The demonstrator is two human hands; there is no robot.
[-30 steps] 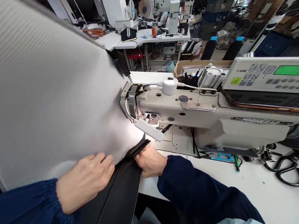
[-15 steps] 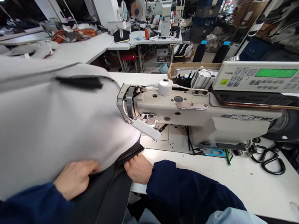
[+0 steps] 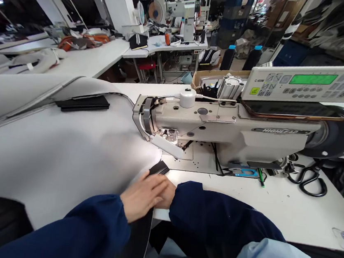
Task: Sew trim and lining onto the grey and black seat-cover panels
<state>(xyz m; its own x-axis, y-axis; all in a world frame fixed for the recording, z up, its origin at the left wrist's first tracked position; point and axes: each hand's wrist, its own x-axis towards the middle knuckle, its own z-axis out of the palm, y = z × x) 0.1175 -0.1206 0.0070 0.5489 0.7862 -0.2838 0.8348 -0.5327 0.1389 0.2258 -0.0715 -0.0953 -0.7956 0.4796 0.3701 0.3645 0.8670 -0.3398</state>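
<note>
A large light-grey fabric piece (image 3: 82, 152) with a black underside lies across the left of the table, up against the sewing machine head (image 3: 173, 119). At its near edge, a folded black strip (image 3: 159, 168) sticks out below the machine. My right hand (image 3: 168, 194) is closed at this strip, its fingers mostly hidden. Over it lies my left hand (image 3: 141, 194), fingers stretched out to the right and covering the right hand's fingers. Another black strip (image 3: 84, 103) rests on the grey piece farther back.
A control panel (image 3: 307, 83) and a phone (image 3: 292, 111) sit on top of the machine. Black-handled scissors (image 3: 313, 182), blue thread snips (image 3: 246, 172) and a green pen (image 3: 261, 177) lie to the right. Behind the machine stands a cardboard box (image 3: 198, 79).
My left hand has moved right, from the grey piece's edge onto my right hand. The grey piece has shifted and flattened, its far part now folded over. My right hand stays near the strip.
</note>
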